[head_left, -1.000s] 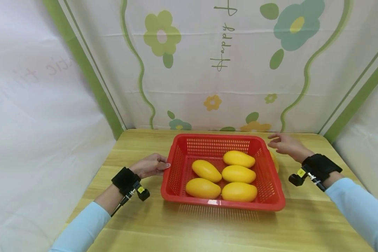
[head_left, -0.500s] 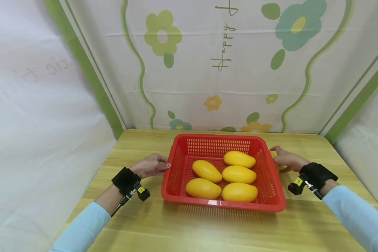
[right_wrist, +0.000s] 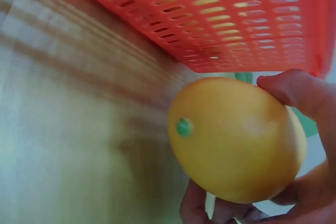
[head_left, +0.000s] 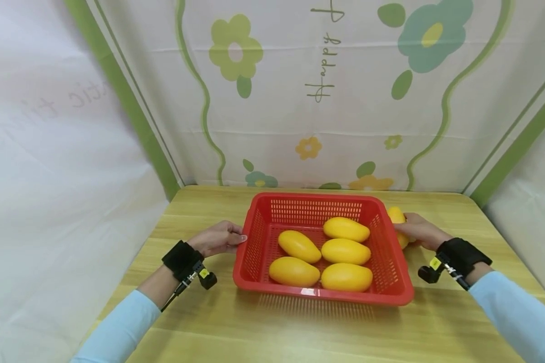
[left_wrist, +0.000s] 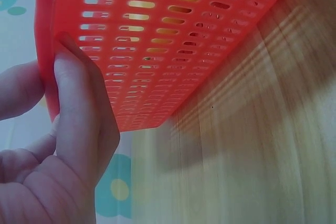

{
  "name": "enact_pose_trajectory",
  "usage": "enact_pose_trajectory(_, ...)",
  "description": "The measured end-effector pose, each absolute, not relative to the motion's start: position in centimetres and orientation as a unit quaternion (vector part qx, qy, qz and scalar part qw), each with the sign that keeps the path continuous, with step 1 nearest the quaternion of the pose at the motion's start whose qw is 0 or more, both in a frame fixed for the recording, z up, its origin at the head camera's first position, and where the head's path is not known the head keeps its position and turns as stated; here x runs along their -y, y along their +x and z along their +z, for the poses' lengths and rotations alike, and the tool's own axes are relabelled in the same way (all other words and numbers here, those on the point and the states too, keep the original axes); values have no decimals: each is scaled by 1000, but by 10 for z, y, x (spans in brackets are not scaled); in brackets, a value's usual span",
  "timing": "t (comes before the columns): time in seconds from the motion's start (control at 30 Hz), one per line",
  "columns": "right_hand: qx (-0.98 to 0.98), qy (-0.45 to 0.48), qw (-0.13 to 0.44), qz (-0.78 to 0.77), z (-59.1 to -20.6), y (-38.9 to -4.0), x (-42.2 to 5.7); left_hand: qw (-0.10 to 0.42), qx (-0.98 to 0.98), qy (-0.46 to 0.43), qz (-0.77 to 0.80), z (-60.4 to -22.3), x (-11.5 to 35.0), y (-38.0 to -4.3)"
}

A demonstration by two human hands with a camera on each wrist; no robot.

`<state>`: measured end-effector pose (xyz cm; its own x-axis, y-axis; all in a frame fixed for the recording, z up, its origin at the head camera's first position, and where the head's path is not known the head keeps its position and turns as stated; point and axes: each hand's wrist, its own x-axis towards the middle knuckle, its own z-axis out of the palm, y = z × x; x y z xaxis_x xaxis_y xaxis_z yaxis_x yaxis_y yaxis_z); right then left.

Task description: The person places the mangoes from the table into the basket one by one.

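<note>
A red plastic basket (head_left: 322,293) with slotted walls stands on the table, with several yellow mangoes inside, among them a tilted one (head_left: 298,246) on the left. My left hand (head_left: 215,238) grips the basket's left rim, thumb on top; the left wrist view shows the fingers under the rim (left_wrist: 46,40). Just outside the right wall, my right hand (head_left: 421,230) holds another mango (right_wrist: 236,135). In the right wrist view the mango's green stem end faces the camera, with thumb and fingers on opposite sides. Whether this mango touches the table cannot be told.
The wooden table (head_left: 318,333) extends in front of the basket and to both sides. A flower-print cloth (head_left: 272,101) hangs behind the table's back edge. White cloth walls close in the left and right.
My right hand has come down from above the basket's right rim and taken hold of the mango outside it, which now shows higher beside the wall. My left hand stays on the rim.
</note>
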<state>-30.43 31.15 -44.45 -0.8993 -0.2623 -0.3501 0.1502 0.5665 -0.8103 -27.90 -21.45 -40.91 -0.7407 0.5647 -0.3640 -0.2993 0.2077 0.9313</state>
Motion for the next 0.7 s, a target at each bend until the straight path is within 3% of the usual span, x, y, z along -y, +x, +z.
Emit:
enact_pose_trajectory(0.4,-865,-47,149,-476,-424,-298,-322,346,-689,104,628,-410,216,-278)
enact_pose_trajectory(0.7,-860,-51,141,-488,-410,-293,-322,349,-689,96,627,-408,215,-278)
